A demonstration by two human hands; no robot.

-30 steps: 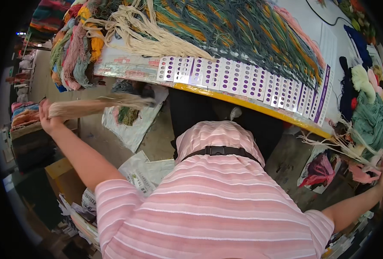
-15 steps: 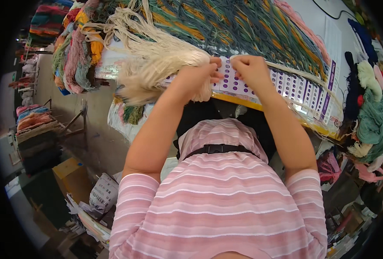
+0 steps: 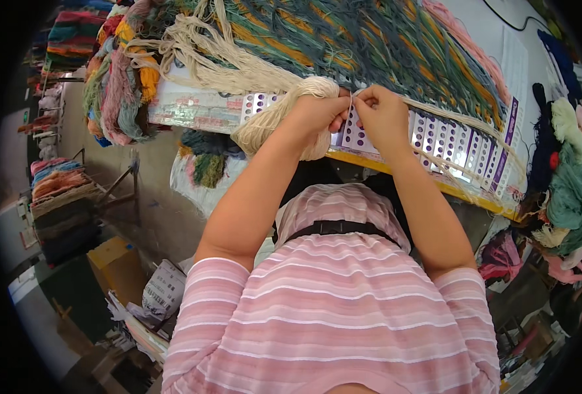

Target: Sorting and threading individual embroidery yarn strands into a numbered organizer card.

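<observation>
A bundled hank of cream yarn (image 3: 268, 131) hangs around my left hand (image 3: 320, 117), whose fingers are closed on it near the table's front edge. Close beside it, my right hand (image 3: 384, 113) pinches a thin pale strand (image 3: 351, 100) that runs between the two hands. White cards with rows of purple-ringed holes (image 3: 429, 134) lie under and beside my hands. Beyond them spreads a thick layer of blue-green and mustard yarn (image 3: 350, 46). More loose cream yarn (image 3: 205, 62) lies to the left, and a cream strand (image 3: 458, 113) stretches off to the right.
Multicoloured skeins (image 3: 117, 92) hang at the table's left corner. Teal skeins (image 3: 570, 190) and a navy one (image 3: 540, 138) hang on the right. A yellow strip (image 3: 461, 190) edges the table front. A cardboard box (image 3: 117, 266) stands on the floor at lower left.
My hands have come together, the left shifting right, and a thin strand now shows between them. The cream hank's loose tail, blurred before, has swung in and hangs gathered below my left hand.
</observation>
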